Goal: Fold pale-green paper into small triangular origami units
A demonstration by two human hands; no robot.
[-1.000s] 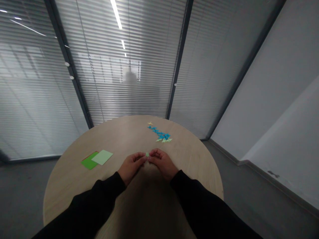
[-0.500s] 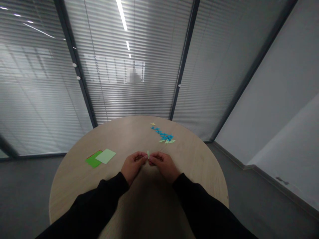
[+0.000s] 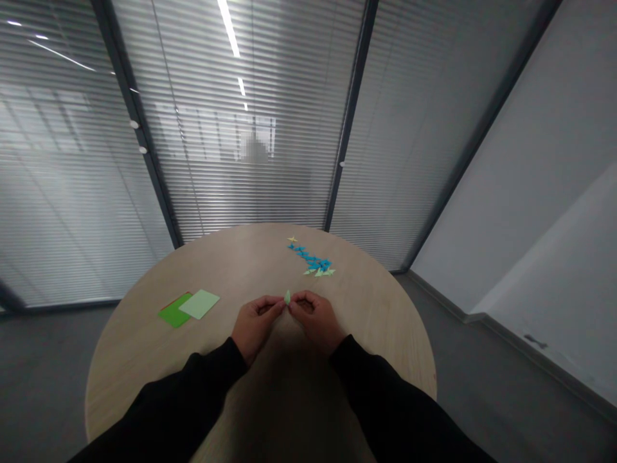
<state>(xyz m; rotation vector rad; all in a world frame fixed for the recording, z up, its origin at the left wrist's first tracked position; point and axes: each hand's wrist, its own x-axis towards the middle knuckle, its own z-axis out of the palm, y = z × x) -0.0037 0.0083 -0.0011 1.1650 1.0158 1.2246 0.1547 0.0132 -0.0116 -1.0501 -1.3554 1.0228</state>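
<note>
Between my fingertips is a small piece of folded pale green paper (image 3: 288,298), held upright just above the table. My left hand (image 3: 255,323) pinches it from the left side, thumb and fingers pressed together. From the right, my right hand (image 3: 318,319) pinches it the same way, and the two hands nearly meet. Fingers cover the lower part of the paper, so its full shape is hidden. Beyond my hands lies a group of small blue folded paper pieces (image 3: 318,263), with pale green folded pieces (image 3: 319,272) at its near end.
A round wooden table (image 3: 144,366) bears everything. To the left, pale green paper sheets (image 3: 199,304) overlap brighter green sheets (image 3: 175,312). One yellow folded paper piece (image 3: 292,239) lies near the far edge. Glass partitions with blinds (image 3: 250,186) stand behind, a white wall (image 3: 544,193) at right.
The folded green paper has turned between my fingertips, showing a broader face than the thin edge seen before. My view has shifted slightly, while the pieces on the table keep their places.
</note>
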